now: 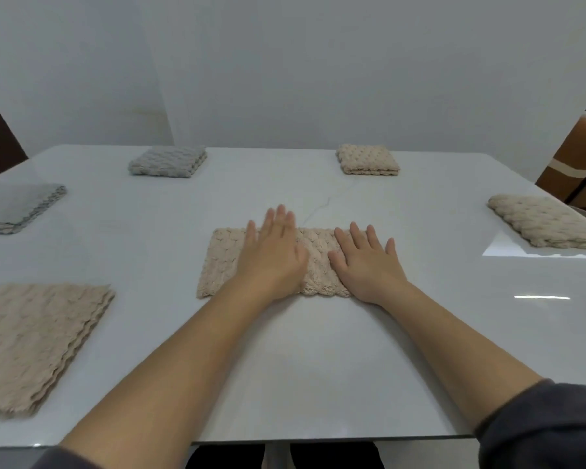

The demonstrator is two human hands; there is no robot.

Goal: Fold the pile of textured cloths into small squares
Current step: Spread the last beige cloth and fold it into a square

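Note:
A beige textured cloth (219, 262), folded into a long rectangle, lies in the middle of the white table (285, 367). My left hand (273, 255) lies flat on its centre with straight fingers. My right hand (366, 262) presses flat on its right end, fingers spread, and covers that end. A pile of unfolded beige cloths (34, 343) sits at the near left.
Two grey folded stacks lie at the left edge (17, 208) and far left (168, 161). A small beige folded square (367, 160) is at the far right, and a larger beige stack (545, 220) at the right edge. A brown chair (575, 164) stands beyond the table.

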